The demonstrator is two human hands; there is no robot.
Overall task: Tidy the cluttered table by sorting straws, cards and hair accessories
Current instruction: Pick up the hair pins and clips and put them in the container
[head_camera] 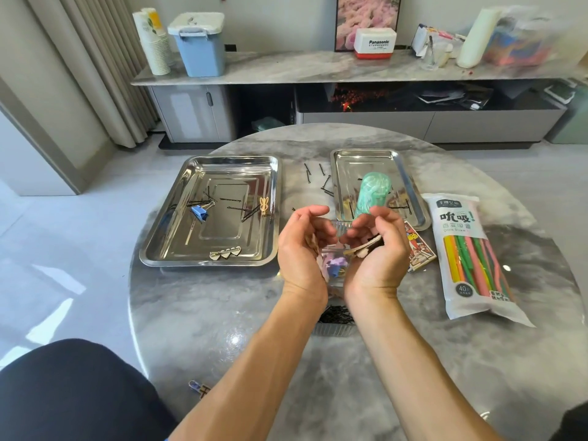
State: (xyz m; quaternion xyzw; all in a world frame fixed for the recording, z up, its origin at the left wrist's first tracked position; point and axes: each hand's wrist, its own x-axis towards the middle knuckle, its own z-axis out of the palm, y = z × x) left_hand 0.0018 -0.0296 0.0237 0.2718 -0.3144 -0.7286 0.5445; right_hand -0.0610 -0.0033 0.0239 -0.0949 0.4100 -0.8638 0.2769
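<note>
Both palms face up over a small clear box (334, 268) holding purple and blue clips. My right hand (378, 249) grips a few flat hair clips (366, 246) in its curled fingers. My left hand (302, 246) is cupped, with pale clips against its palm. The left steel tray (178, 249) holds black bobby pins (235, 208), a blue binder clip (199, 212), a gold rabbit clip (264, 205) and a heart clip (225, 252). The right steel tray (410, 183) holds a teal hair claw (372, 192). A bag of coloured straws (471, 259) lies at the right. Cards (420, 249) peek out beside my right hand.
Loose bobby pins (315, 173) lie between the trays. A second clear box of black pins (335, 316) sits under my wrists. A small clip (199, 387) rests near the table's front edge. A sideboard with a blue bin (199, 46) stands behind the round marble table.
</note>
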